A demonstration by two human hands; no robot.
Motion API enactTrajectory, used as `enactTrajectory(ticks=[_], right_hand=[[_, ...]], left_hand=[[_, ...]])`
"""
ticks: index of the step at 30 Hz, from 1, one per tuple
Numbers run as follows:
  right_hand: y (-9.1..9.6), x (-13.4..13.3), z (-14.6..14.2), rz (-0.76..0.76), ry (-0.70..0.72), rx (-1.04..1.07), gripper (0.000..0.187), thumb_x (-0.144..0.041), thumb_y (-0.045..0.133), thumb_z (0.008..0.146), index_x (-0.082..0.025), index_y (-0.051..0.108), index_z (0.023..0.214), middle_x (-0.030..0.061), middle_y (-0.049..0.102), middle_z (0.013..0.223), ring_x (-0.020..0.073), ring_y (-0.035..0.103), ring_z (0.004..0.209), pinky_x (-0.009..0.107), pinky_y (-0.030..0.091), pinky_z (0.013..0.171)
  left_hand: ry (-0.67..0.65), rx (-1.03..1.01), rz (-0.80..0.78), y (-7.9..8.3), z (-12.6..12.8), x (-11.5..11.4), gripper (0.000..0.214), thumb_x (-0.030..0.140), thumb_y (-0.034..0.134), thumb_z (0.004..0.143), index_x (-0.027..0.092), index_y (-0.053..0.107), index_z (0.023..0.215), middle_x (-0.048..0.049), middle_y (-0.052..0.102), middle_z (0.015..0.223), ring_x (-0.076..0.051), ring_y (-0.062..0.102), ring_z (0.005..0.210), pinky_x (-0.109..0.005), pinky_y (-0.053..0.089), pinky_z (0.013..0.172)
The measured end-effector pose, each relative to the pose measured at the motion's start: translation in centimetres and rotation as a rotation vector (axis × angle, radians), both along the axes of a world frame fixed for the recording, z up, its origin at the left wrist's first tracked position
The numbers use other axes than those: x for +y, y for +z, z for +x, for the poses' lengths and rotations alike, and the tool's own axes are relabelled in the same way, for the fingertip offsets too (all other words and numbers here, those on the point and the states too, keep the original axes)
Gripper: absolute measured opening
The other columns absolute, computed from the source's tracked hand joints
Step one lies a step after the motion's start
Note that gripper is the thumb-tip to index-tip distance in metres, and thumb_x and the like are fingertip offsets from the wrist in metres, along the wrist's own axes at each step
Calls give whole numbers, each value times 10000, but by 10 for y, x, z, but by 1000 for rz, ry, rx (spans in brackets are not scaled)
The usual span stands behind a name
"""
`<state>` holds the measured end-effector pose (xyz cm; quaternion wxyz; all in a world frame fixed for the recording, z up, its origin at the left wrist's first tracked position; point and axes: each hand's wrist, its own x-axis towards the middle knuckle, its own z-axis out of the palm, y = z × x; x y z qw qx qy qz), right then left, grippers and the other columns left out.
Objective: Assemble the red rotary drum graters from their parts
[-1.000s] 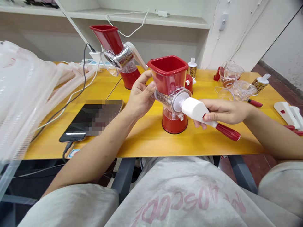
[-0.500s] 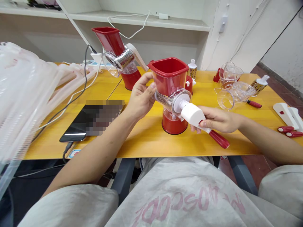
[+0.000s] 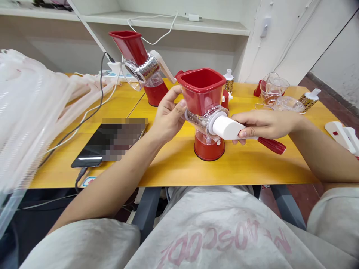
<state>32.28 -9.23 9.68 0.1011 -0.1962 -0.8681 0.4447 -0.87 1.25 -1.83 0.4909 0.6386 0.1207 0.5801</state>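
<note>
A rotary grater [image 3: 209,147] with a red hopper, a clear housing and a red base stands upright on the table in front of me. My left hand [image 3: 169,114] is closed on the left end of its metal drum [image 3: 196,119]; some of those fingers are hidden behind the housing. At the other end, a white crank handle [image 3: 228,128] with a red grip is seated against the drum's white hub. My right hand [image 3: 263,124] is closed around the crank's arm, with the red grip pointing out to the lower right.
A second rotary grater [image 3: 155,91] stands at the back left. A black tablet [image 3: 92,145] and cables lie left, beside plastic bags [image 3: 25,112]. Clear housings [image 3: 287,104], grater drums [image 3: 310,99] and white cranks [image 3: 336,136] lie right. A shelf [image 3: 168,24] runs behind.
My right hand has moved up and slightly right, swinging the crank upward and bringing it closer against the drum's hub. The grater has shifted slightly to the right; my left hand stays on it.
</note>
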Motion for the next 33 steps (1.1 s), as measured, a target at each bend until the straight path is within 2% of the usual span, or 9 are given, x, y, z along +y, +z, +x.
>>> enactTrajectory(ticks=[3,8,14,19,23,26,28,30,33], right_hand=[[-3,-2,1,0,-27,3,421,-612,693,1319,-192,722,1306,69,821,1091,186,789,965,282,604,855],[-16,-12,1,58,-128,30,483,-680,678,1308,-204,687,1228,51,791,1029,172,785,857,278,595,800],[-30,-22,-4,153,-241,103,510,-718,689,1284,-225,646,1158,0,719,923,135,698,705,239,525,649],[-32,-27,-6,183,-272,115,560,-765,670,1273,-232,629,1107,-19,686,862,135,659,685,251,472,652],[-30,-25,-5,205,-281,104,564,-764,682,1256,-221,650,1110,1,725,899,143,664,713,268,449,663],[-25,-26,-3,245,-312,-17,633,-829,645,1228,-208,683,1110,41,771,954,170,669,760,297,435,686],[-20,-34,-1,255,-389,-173,666,-852,606,1222,-201,714,1135,75,811,1004,200,692,797,320,446,717],[-17,-47,2,257,-490,-303,647,-835,639,1207,-198,752,1222,110,863,1104,254,766,891,346,495,776],[-17,-70,5,278,-623,-406,670,-798,742,1171,-213,770,1497,146,912,1330,347,868,1138,400,584,908]], left_hand=[[22,-14,3,0,3,-4,606,761,1046,995,323,781,1320,-61,932,1397,-383,889,1491,-479,824,1140],[73,-39,11,0,9,-12,624,821,1003,1011,306,767,1273,-66,918,1328,-413,882,1502,-504,818,1150],[73,-60,-3,2,14,-21,675,844,1004,995,288,742,1275,-88,897,1294,-432,885,1490,-517,815,1154],[86,-56,4,2,15,-26,681,859,996,993,304,751,1305,-67,916,1243,-387,923,1389,-469,830,1082],[57,-29,-2,-1,13,-20,653,855,980,1011,321,775,1327,-47,921,1236,-345,943,1292,-419,827,1002],[42,-23,6,-3,10,-14,657,866,976,1005,312,786,1303,-47,897,1185,-314,953,1155,-383,809,919],[43,-5,23,-4,7,-11,629,855,975,1008,304,794,1251,-53,869,1105,-311,938,1098,-385,796,884],[56,17,64,-4,5,-8,586,841,967,1015,298,805,1166,-66,841,1062,-336,911,1140,-432,796,941],[98,19,121,-4,1,-4,638,893,955,987,277,800,1044,-111,835,1191,-411,833,1384,-550,746,1204]])
